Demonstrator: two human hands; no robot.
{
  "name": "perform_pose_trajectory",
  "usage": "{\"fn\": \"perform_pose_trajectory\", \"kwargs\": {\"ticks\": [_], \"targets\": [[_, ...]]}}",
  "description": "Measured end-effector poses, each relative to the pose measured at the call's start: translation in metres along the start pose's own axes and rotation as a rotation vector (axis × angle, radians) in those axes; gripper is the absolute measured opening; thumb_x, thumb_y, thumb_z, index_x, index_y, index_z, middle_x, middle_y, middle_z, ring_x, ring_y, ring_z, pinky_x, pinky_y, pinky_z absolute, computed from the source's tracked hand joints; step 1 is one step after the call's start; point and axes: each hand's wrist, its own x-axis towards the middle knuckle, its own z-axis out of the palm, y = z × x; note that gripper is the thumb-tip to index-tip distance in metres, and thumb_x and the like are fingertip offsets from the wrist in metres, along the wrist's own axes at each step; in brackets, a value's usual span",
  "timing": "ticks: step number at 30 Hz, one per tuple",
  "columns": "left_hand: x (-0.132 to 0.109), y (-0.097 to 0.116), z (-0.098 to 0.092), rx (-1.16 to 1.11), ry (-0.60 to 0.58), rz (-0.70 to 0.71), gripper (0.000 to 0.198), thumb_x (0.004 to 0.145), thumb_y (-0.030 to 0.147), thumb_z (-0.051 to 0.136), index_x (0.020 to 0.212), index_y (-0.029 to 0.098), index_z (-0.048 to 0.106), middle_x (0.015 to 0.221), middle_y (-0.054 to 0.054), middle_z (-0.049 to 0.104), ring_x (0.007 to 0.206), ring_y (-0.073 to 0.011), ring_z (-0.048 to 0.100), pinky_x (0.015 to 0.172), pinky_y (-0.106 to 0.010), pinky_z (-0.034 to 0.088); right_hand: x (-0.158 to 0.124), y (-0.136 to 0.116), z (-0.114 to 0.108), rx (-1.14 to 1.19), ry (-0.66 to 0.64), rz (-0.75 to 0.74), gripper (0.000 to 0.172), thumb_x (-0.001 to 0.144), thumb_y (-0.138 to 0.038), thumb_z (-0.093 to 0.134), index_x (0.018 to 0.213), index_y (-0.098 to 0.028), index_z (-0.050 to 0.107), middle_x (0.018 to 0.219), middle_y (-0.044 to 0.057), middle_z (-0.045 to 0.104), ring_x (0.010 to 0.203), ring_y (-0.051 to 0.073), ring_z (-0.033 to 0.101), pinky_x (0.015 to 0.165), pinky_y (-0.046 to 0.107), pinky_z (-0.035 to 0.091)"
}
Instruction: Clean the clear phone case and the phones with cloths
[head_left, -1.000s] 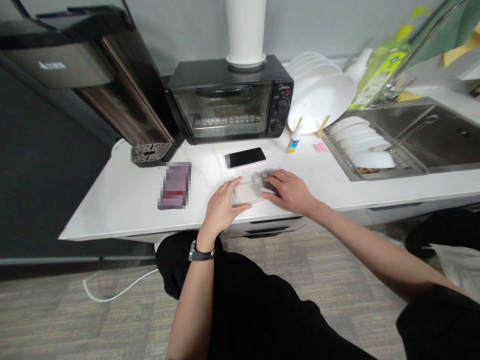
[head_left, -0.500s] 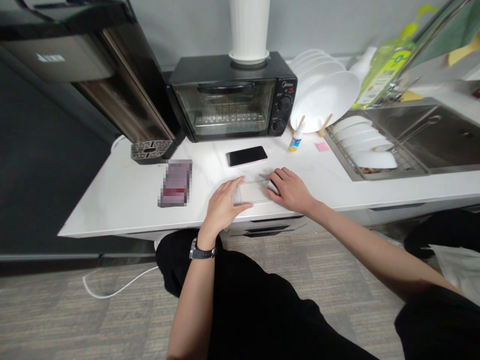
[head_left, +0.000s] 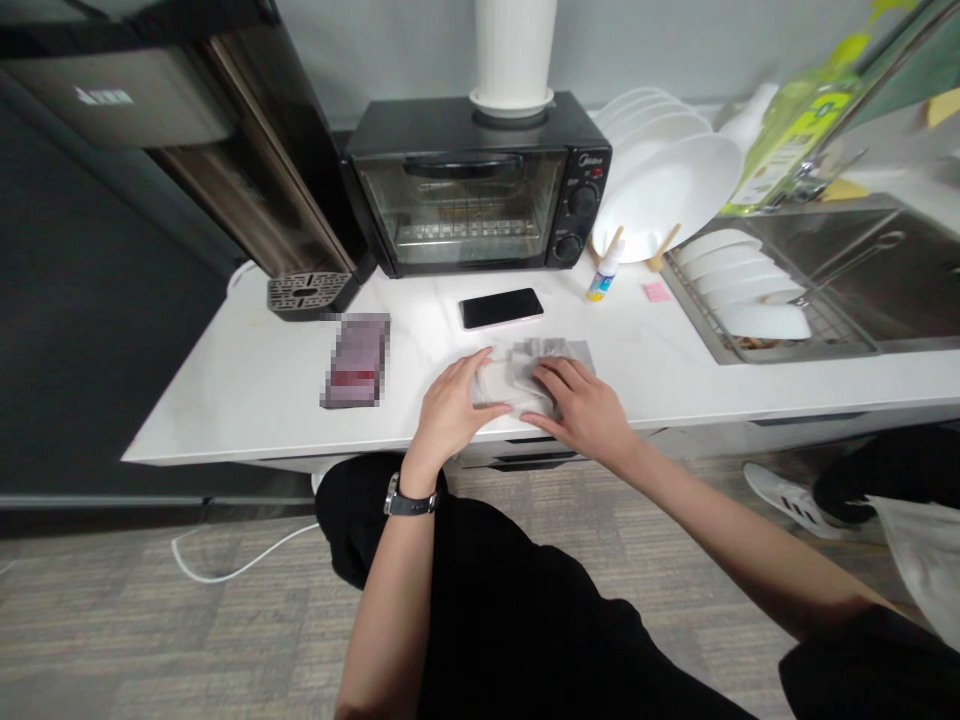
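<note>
Where the white stone counter [head_left: 247,400] nears its front edge, I see a clear, soft plastic phone case [head_left: 495,385] lying flat, with a crumpled grey cloth [head_left: 553,352] spread over its right end. The left hand [head_left: 452,403] clasps the case's left end between thumb and fingers, apparently to stop it sliding. The right hand [head_left: 585,405] lies on the cloth, fingers stretched out and pressing down, not pinching. A black slab phone [head_left: 501,308] rests face up just behind, before the black toaster oven [head_left: 480,190].

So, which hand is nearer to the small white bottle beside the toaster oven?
Right. The right hand rests in front of the small white bottle, slightly left; the left hand rests farther left, beyond it.
</note>
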Motion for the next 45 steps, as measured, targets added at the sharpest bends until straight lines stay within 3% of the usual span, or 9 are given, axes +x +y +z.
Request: {"fn": "perform_pose_trajectory", "kwargs": {"ticks": [6, 10, 14, 21, 28, 32, 36, 41, 45], "targets": [[0.001, -0.001, -0.001, 0.004, -0.016, 0.007, 0.079, 0.084, 0.023, 0.084, 0.155, 0.026, 0.049, 0.151, -0.01, 0.064, 0.138, -0.0307, 0.062, 0.119, -0.047, 0.048, 0.011, -0.033, 0.018, 0.144, -0.032, -0.139, 0.093, 0.093, -0.08, 0.056, 0.156, -0.013, 0.053, 0.157, 0.02, 0.059, 0.148, 0.037, 0.053, 0.123, 0.056, 0.048], [0.001, -0.001, -0.001, 0.038, -0.032, 0.022, 0.077, 0.086, 0.017, 0.076, 0.157, 0.026, 0.048, 0.151, -0.01, 0.063, 0.138, -0.03, 0.062, 0.118, -0.046, 0.049, 0.021, -0.044, 0.022, 0.22, -0.088, -0.239, 0.082, 0.097, -0.073, 0.057, 0.155, -0.016, 0.056, 0.157, 0.015, 0.061, 0.154, 0.031, 0.049, 0.128, 0.051, 0.044], [0.001, -0.002, 0.0, 0.051, -0.03, 0.023, 0.08, 0.085, 0.023, 0.082, 0.157, 0.025, 0.047, 0.153, -0.011, 0.062, 0.139, -0.0312, 0.06, 0.118, -0.046, 0.048, 0.013, -0.027, 0.012, 0.169, -0.113, -0.254, 0.074, 0.105, -0.062, 0.054, 0.163, -0.016, 0.046, 0.161, 0.014, 0.056, 0.153, 0.027, 0.051, 0.126, 0.047, 0.047], [0.0, 0.0, 0.001, 0.012, -0.006, 0.02, 0.09, 0.081, 0.032, 0.092, 0.158, 0.028, 0.045, 0.145, -0.008, 0.068, 0.137, -0.0305, 0.062, 0.119, -0.048, 0.047, -0.008, 0.007, -0.007, -0.029, -0.079, -0.062, 0.074, 0.106, -0.061, 0.053, 0.16, -0.01, 0.049, 0.161, 0.02, 0.055, 0.149, 0.034, 0.055, 0.125, 0.056, 0.046], [-0.001, -0.002, -0.001, -0.006, -0.019, 0.016, 0.086, 0.081, 0.014, 0.083, 0.158, 0.024, 0.045, 0.155, -0.011, 0.061, 0.142, -0.0306, 0.06, 0.121, -0.047, 0.047, 0.01, -0.049, 0.026, 0.06, -0.015, -0.068, 0.103, 0.091, -0.084, 0.056, 0.156, -0.004, 0.051, 0.16, 0.026, 0.054, 0.149, 0.039, 0.054, 0.125, 0.056, 0.046], [-0.002, -0.003, -0.002, 0.024, -0.031, 0.043, 0.085, 0.081, 0.014, 0.081, 0.158, 0.022, 0.045, 0.156, -0.013, 0.059, 0.141, -0.0319, 0.059, 0.12, -0.047, 0.048, 0.009, -0.053, 0.021, 0.14, -0.051, -0.128, 0.085, 0.098, -0.073, 0.058, 0.156, -0.01, 0.053, 0.158, 0.021, 0.058, 0.149, 0.034, 0.055, 0.126, 0.053, 0.044], [-0.002, -0.002, -0.001, 0.039, -0.024, 0.031, 0.086, 0.082, 0.017, 0.086, 0.158, 0.025, 0.046, 0.149, -0.01, 0.065, 0.137, -0.0312, 0.062, 0.118, -0.047, 0.049, -0.008, -0.021, 0.004, 0.091, -0.048, -0.075, 0.064, 0.106, -0.054, 0.058, 0.156, -0.015, 0.054, 0.159, 0.015, 0.059, 0.148, 0.032, 0.056, 0.125, 0.053, 0.047], [-0.003, -0.001, 0.0, 0.01, 0.002, 0.032, 0.093, 0.08, 0.031, 0.093, 0.158, 0.028, 0.043, 0.144, -0.008, 0.068, 0.136, -0.0302, 0.063, 0.118, -0.047, 0.048, -0.015, 0.007, -0.016, 0.018, -0.04, 0.021, 0.065, 0.104, -0.057, 0.059, 0.153, -0.013, 0.059, 0.159, 0.017, 0.057, 0.15, 0.037, 0.053, 0.123, 0.058, 0.049], [-0.003, -0.001, -0.001, 0.013, 0.003, 0.034, 0.093, 0.079, 0.032, 0.094, 0.158, 0.028, 0.044, 0.142, -0.008, 0.069, 0.134, -0.0297, 0.064, 0.117, -0.046, 0.049, -0.007, 0.011, -0.031, 0.089, 0.108, 0.067, 0.053, 0.109, -0.05, 0.049, 0.151, -0.021, 0.061, 0.164, 0.011, 0.053, 0.154, 0.032, 0.049, 0.126, 0.056, 0.045]]}}
